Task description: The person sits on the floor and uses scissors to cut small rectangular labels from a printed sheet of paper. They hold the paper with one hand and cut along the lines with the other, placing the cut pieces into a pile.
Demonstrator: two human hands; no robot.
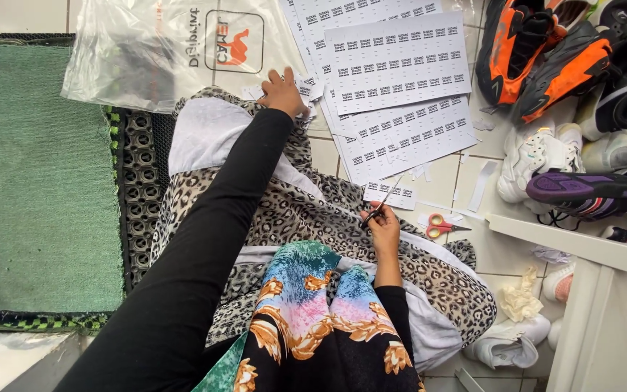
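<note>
Head view: right hand (384,231) fingers clamp scissors (379,209) at label strip (390,194) edge; left hand (283,91) fingers unclear.

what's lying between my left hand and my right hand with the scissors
In the head view, leopard-print cloth and a bit of white tile floor lie between the left hand and the right hand holding scissors.

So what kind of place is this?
Probably a home or small shop floor where shoes are sorted: a pile of sneakers, sheets of printed labels on the tiled floor, and orange-handled scissors.
</note>
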